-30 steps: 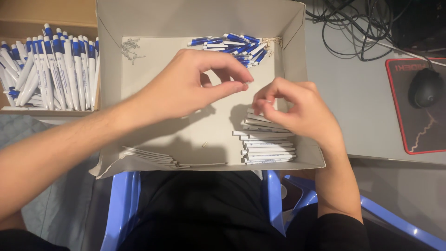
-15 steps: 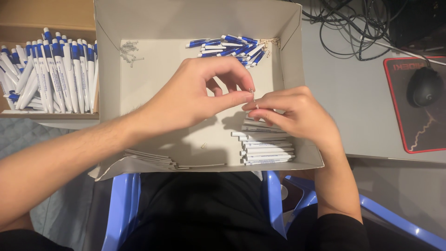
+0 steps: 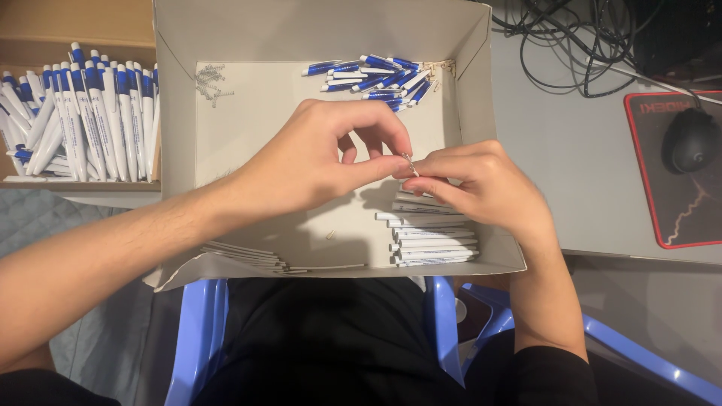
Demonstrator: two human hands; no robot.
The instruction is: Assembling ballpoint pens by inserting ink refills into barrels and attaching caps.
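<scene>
- Landmark: the open cardboard box [image 3: 481,53] on the person's lap, against the grey desk [image 3: 571,150]; all places below are given relative to it.
- Left hand [image 3: 316,162], over the middle of the box: thumb and forefinger are pinched closed on a small metal spring [image 3: 408,161], which stands out just above the fingertips.
- Right hand [image 3: 481,188], over the box's right half and touching the left hand at the fingertips: its fingers are curled closed around a white pen barrel [image 3: 421,183], mostly hidden; how firmly it is held cannot be told.
- Risk — the spring is tiny and held only at its end; a slip of the pinch would likely drop it among the stack of white barrels [image 3: 432,240] at the box's near-right corner, where it would be hard to find.
- Risk: if spring and barrel mouth meet off-axis, the spring may bend or spring away toward the pile of blue-and-white parts [image 3: 376,75] at the far wall.
- Risk — the box overhangs the lap; a nudge from either forearm could tip it and scatter the loose springs [image 3: 210,81] in its far-left corner.
- Left of the box, a tray of finished pens [image 3: 83,120] lies well apart.
</scene>
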